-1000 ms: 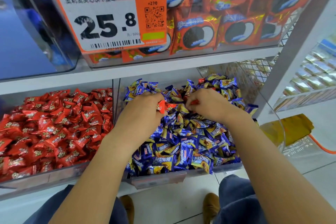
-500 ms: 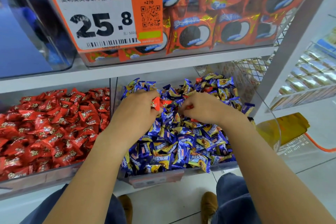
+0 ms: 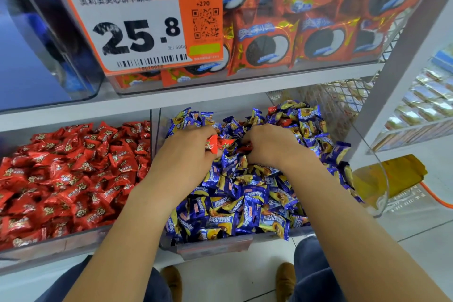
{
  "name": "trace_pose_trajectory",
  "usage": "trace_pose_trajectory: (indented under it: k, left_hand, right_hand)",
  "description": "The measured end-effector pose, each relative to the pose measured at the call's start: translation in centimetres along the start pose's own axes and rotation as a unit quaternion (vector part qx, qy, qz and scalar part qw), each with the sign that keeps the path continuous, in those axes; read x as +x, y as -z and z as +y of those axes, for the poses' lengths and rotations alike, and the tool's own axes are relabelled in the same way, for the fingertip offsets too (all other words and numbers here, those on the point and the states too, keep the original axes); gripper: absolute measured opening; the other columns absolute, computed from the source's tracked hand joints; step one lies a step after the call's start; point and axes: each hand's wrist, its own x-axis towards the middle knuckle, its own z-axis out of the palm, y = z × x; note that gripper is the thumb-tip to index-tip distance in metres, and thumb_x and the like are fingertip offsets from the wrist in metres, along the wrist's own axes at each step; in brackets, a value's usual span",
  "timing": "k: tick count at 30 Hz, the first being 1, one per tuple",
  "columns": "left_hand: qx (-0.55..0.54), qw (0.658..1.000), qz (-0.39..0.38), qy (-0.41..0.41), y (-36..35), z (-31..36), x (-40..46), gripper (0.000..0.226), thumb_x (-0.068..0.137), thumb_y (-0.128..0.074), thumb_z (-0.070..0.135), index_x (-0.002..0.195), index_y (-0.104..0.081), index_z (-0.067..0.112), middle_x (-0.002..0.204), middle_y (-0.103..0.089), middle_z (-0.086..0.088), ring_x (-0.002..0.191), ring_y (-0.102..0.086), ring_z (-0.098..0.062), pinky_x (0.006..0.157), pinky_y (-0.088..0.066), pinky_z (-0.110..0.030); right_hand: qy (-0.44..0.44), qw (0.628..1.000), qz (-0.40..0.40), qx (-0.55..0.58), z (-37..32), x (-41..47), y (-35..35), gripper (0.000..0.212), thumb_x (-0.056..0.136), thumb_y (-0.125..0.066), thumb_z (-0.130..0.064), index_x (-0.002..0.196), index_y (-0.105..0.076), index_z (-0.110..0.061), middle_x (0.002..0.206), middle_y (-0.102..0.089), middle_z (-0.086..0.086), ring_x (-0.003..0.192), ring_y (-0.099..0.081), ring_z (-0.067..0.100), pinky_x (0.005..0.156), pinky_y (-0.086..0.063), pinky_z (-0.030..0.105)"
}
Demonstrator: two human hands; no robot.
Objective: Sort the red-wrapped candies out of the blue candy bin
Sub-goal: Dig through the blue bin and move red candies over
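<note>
Red candies (image 3: pixel 212 146) sat pinched in your left hand (image 3: pixel 187 148), over the blue bin (image 3: pixel 213 247). Your right hand (image 3: pixel 268 146) curled into the blue pile; its fingers were hidden, so their grasp couldn't be told. More red candies (image 3: pixel 285 122) lay farther back.

Blue-and-yellow wrappers with white lettering seen on candies in blue candy bin (image 3: pixel 245 206). Red wrapper with pale print seen on red-wrapped candy (image 3: pixel 212 146) at bin's 12 o'clock. All-red wrappers with gold-white marks seen in red candy bin (image 3: pixel 68 179) at 9 o'clock. Orange price tag (image 3: pixel 139 22) printed with white panel, black digits. Orange-red cookie packs (image 3: pixel 267 46) patterned with black-and-white discs.
</note>
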Motion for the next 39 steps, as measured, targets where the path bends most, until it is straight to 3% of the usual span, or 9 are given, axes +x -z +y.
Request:
trace_pose_trajectory:
  k: [11, 16, 22, 29, 33, 34, 35, 36, 39]
  left_hand:
    - [0.009, 1.000, -0.003, 0.000, -0.2, -0.2, -0.1, 0.022, 0.091, -0.060, 0.033, 0.112, -0.059, 0.024, 0.096, -0.056, 0.003, 0.083, -0.050, -0.016, 0.070, -0.037, -0.030]
    - [-0.005, 1.000, 0.012, -0.004, 0.2, -0.4, -0.2, 0.028, 0.090, -0.062, 0.034, 0.117, -0.059, 0.025, 0.102, -0.060, 0.003, 0.084, -0.050, -0.016, 0.071, -0.035, -0.029]
    - [-0.029, 0.998, 0.047, -0.031, 1.2, -0.3, -0.9, 0.027, 0.089, -0.064, 0.034, 0.114, -0.061, 0.024, 0.097, -0.061, 0.003, 0.078, -0.048, -0.014, 0.067, -0.029, -0.027]
    - [-0.182, 0.980, 0.079, -0.026, 4.0, -2.7, -5.7, 0.010, 0.081, -0.071, 0.035, 0.088, -0.064, 0.033, 0.073, -0.063, 0.015, 0.075, -0.056, -0.001, 0.062, -0.036, -0.010]
    - [-0.255, 0.960, 0.101, 0.049, 5.5, -6.6, -7.6, 0.015, 0.081, -0.071, 0.038, 0.087, -0.066, 0.025, 0.086, -0.070, 0.006, 0.081, -0.063, -0.007, 0.075, -0.043, -0.025]
    - [-0.276, 0.952, 0.106, 0.078, 5.8, -7.6, -7.8, 0.014, 0.081, -0.071, 0.037, 0.080, -0.064, 0.026, 0.082, -0.069, 0.007, 0.102, -0.052, -0.006, 0.072, -0.044, -0.031]
    - [-0.293, 0.944, 0.111, 0.106, 6.0, -8.7, -7.9, 0.017, 0.082, -0.071, 0.036, 0.074, -0.060, 0.026, 0.069, -0.066, 0.012, 0.059, -0.037, 0.003, 0.067, -0.043, -0.032]
    - [-0.308, 0.934, 0.116, 0.137, 6.1, -9.7, -8.0, 0.019, 0.083, -0.071, 0.034, 0.071, -0.059, 0.026, 0.060, -0.061, 0.015, 0.057, -0.055, -0.001, 0.062, -0.043, -0.032]
    - [-0.335, 0.910, 0.123, 0.214, 6.1, -12.4, -8.3, 0.012, 0.084, -0.071, 0.033, 0.076, -0.064, 0.028, 0.068, -0.061, 0.015, 0.069, -0.058, -0.008, 0.070, -0.046, -0.031]
  right_hand:
    - [-0.004, 0.999, 0.039, -0.009, 0.2, 0.1, -0.7, 0.026, 0.084, -0.055, -0.015, 0.108, -0.064, -0.019, 0.102, -0.064, 0.004, 0.087, -0.057, 0.025, 0.068, -0.040, 0.031]
    - [0.031, 0.987, 0.046, 0.150, 2.3, -0.8, 0.1, 0.018, 0.088, -0.062, -0.030, 0.103, -0.070, -0.024, 0.098, -0.068, 0.000, 0.089, -0.063, 0.020, 0.071, -0.049, 0.030]
    - [0.007, 0.891, 0.080, 0.446, 3.8, -4.8, 2.2, 0.011, 0.091, -0.062, -0.018, 0.090, -0.064, -0.008, 0.060, -0.053, -0.005, 0.043, -0.044, -0.001, 0.047, -0.033, 0.009]
    - [0.048, 0.745, 0.012, 0.665, 0.1, -9.2, 3.2, 0.011, 0.080, -0.063, -0.023, 0.073, -0.059, -0.015, 0.070, -0.045, 0.009, 0.041, -0.030, 0.010, 0.038, -0.025, 0.020]
    - [0.111, 0.794, -0.014, 0.598, -6.4, -9.8, 4.4, 0.011, 0.083, -0.063, -0.020, 0.081, -0.058, -0.010, 0.067, -0.047, 0.014, 0.039, -0.033, 0.009, 0.038, -0.026, 0.017]
    - [0.125, 0.819, -0.006, 0.560, -8.1, -9.4, 4.5, 0.008, 0.085, -0.063, -0.018, 0.081, -0.059, -0.012, 0.065, -0.049, 0.009, 0.041, -0.037, 0.007, 0.040, -0.028, 0.015]
    - [0.138, 0.848, 0.008, 0.512, -9.9, -8.8, 4.6, 0.008, 0.088, -0.063, -0.017, 0.081, -0.060, -0.014, 0.063, -0.051, 0.003, 0.045, -0.041, 0.005, 0.044, -0.031, 0.013]
    - [0.150, 0.874, 0.024, 0.461, -11.5, -8.0, 4.4, 0.010, 0.088, -0.064, -0.019, 0.080, -0.061, -0.016, 0.063, -0.051, -0.001, 0.049, -0.042, 0.004, 0.048, -0.032, 0.012]
    - [0.153, 0.918, 0.052, 0.362, -16.0, -5.0, 3.3, 0.012, 0.088, -0.065, -0.027, 0.077, -0.059, -0.026, 0.066, -0.052, -0.008, 0.063, -0.048, 0.008, 0.058, -0.033, 0.018]
